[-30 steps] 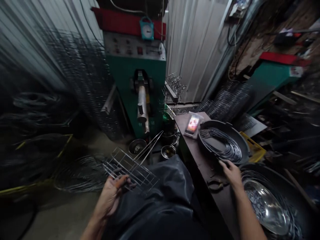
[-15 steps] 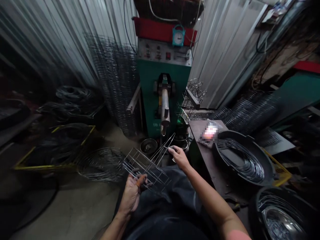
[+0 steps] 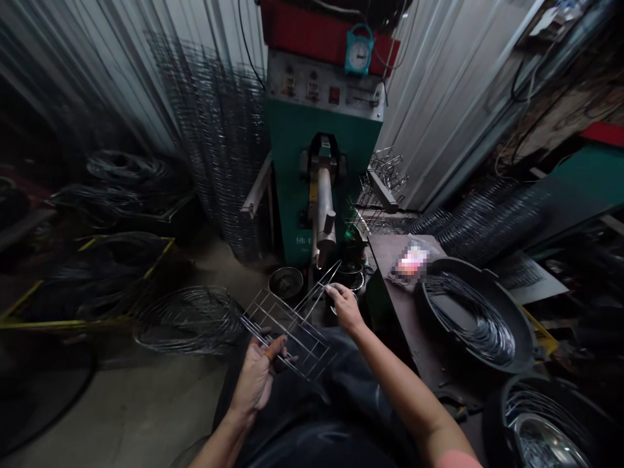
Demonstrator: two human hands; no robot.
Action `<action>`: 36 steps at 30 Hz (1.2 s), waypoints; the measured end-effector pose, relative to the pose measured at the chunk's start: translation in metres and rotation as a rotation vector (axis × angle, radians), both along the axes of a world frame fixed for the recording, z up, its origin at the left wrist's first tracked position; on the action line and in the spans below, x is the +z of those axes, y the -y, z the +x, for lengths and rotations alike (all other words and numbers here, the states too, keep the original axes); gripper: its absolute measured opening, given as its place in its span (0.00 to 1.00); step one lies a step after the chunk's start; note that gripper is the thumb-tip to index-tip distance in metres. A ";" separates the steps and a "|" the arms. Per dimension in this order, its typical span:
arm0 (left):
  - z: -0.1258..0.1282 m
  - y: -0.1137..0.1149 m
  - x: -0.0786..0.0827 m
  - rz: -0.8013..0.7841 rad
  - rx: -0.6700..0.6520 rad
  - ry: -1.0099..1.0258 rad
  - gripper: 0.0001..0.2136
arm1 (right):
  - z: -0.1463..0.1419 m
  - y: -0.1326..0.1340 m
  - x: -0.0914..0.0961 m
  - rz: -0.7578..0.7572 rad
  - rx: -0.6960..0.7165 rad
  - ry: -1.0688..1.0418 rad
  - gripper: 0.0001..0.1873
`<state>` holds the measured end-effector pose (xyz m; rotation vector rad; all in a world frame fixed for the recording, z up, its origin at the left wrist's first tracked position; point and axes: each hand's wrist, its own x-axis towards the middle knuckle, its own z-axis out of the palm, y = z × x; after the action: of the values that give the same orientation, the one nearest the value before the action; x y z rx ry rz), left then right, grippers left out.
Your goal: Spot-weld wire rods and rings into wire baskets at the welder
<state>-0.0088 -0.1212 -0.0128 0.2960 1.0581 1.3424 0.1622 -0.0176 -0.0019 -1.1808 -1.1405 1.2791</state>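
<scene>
Holding a wire rack, left hand clamped on its near edge.
Right hand at its pointed end, grip unclear.

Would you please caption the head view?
Left hand holds a wire rack; right hand at its angled end, before a green machine.

A salmon-pink sleeve ends above a bare right forearm at near right, a dark, creased, faintly shiny garment covers the lap, and an orange-brown wrap encloses the left hand's thumb.
</scene>
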 end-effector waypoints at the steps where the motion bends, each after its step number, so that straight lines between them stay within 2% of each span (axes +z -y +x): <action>1: 0.002 -0.002 0.000 -0.002 0.002 -0.002 0.26 | -0.001 -0.002 -0.001 0.000 -0.018 -0.005 0.14; 10: 0.009 -0.020 0.000 -0.024 -0.002 0.011 0.26 | 0.000 -0.021 -0.012 -0.015 -0.096 -0.088 0.13; 18: 0.008 -0.034 0.002 -0.027 0.022 -0.007 0.24 | -0.004 -0.037 -0.016 0.051 -0.158 -0.085 0.12; 23: 0.008 -0.040 0.006 -0.043 0.008 -0.004 0.21 | -0.008 -0.043 -0.009 -0.004 -0.156 -0.157 0.12; 28: 0.009 -0.041 0.013 -0.062 0.007 -0.018 0.21 | -0.009 -0.043 -0.011 -0.071 -0.157 -0.207 0.12; 30: 0.009 -0.040 0.017 -0.059 0.006 -0.033 0.21 | -0.002 -0.043 -0.012 -0.068 -0.104 -0.107 0.13; 32: 0.010 -0.039 0.021 -0.069 0.007 -0.050 0.21 | 0.010 -0.046 -0.009 0.032 -0.085 0.123 0.14; 34: 0.010 -0.040 0.023 -0.075 0.006 -0.063 0.20 | 0.026 -0.052 -0.002 0.235 -0.096 0.412 0.12; 36: 0.011 -0.040 0.023 -0.066 0.000 -0.076 0.19 | 0.041 -0.063 0.006 0.456 -0.030 0.677 0.11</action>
<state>0.0019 -0.0814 0.0098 0.2996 1.1638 1.3023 0.2029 0.0451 0.0039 -1.2964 -1.7774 0.5331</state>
